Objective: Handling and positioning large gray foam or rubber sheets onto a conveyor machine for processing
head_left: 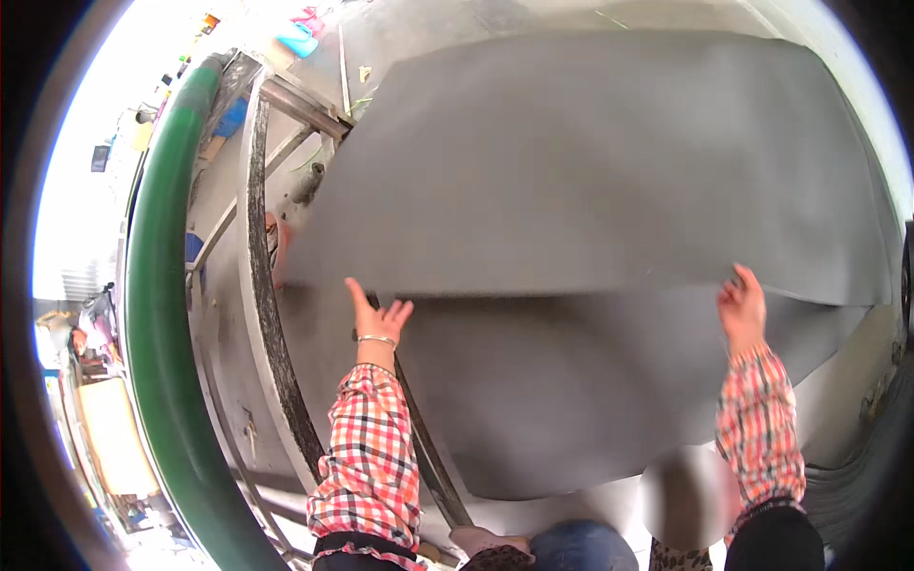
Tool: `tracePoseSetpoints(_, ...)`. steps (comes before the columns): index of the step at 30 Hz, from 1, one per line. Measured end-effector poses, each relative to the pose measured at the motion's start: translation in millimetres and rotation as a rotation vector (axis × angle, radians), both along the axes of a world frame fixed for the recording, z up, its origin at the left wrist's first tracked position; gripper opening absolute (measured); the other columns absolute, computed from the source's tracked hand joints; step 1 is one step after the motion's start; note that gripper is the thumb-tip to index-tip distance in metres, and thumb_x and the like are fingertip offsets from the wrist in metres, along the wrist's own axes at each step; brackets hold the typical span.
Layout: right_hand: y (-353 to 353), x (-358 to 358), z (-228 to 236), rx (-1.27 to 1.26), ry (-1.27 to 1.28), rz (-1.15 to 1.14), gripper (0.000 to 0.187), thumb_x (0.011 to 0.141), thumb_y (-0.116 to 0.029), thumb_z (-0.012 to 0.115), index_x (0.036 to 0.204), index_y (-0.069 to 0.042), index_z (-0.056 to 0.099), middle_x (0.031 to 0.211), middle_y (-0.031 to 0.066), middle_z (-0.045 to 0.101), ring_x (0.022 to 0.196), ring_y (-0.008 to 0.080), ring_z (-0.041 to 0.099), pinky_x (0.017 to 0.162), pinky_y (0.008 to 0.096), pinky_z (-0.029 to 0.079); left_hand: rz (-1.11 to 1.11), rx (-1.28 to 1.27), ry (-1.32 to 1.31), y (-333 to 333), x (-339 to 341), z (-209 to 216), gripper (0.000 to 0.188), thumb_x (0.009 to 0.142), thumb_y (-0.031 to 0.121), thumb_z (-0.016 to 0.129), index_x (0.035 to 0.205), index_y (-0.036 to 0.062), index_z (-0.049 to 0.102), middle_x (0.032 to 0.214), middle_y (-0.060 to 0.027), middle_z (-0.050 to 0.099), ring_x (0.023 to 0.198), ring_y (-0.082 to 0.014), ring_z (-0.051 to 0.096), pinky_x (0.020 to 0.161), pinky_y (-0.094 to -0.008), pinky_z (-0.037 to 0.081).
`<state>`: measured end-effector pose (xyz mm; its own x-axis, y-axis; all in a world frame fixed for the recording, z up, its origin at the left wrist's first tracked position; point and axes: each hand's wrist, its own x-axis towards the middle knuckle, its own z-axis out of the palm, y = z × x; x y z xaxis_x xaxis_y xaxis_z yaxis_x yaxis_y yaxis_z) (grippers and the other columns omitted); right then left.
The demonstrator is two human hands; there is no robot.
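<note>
A large dark grey sheet (590,171) spreads across the middle, smooth and partly blurred. Its near edge runs sideways between my hands, over a lower dark grey layer (543,400). My left hand (378,317) is beside the left part of that edge, thumb and fingers spread, with nothing in it. At the right part of the edge, my right hand (743,303) has its fingers curled in a pinch at the sheet; the exact contact is small and blurred. Checked sleeves cover both forearms.
Along the left runs a long green roller (157,305), with a worn metal frame (259,257) between it and the sheet. A blue object (298,40) lies on the floor at the far left. Dark folded material (857,476) hangs at the right.
</note>
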<state>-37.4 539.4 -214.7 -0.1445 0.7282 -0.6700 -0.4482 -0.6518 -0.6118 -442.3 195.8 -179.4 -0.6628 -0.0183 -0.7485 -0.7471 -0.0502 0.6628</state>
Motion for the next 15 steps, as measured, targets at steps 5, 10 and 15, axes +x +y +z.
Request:
tracePoseSetpoints(5,-20,123,62,0.040,-0.077,-0.035,0.010,0.077,-0.012,0.064,0.082,-0.013,0.054,0.063,-0.0044,0.052,0.046,0.0065,0.044,0.043,0.0226,0.036,-0.058,0.100,0.086,-50,-13,29,0.045,0.078,0.034,0.066,0.113,0.0076,0.054,0.113,-0.0064,0.056,0.100,-0.0240,0.056,0.084,-0.0387,0.046)
tracePoseSetpoints(10,-21,243,97,0.138,-0.243,-0.080,0.016,0.076,-0.018,0.062,0.088,-0.009,0.057,0.079,0.0008,0.061,0.062,0.0103,0.055,0.056,0.0224,0.044,-0.375,-0.054,0.562,100,17,162,0.031,0.073,0.023,0.070,0.085,-0.0036,0.058,0.067,-0.0046,0.055,0.053,-0.0145,0.051,0.045,-0.0299,0.039)
tracePoseSetpoints(15,-33,332,74,-0.065,-0.169,-0.070,0.022,0.077,-0.022,0.063,0.093,-0.009,0.055,0.091,0.0035,0.060,0.084,0.0144,0.058,0.071,0.0278,0.049,-0.583,0.340,0.993,181,97,426,0.024,0.076,0.016,0.063,0.091,-0.0024,0.058,0.062,-0.0008,0.053,0.052,-0.0100,0.047,0.047,-0.0256,0.038)
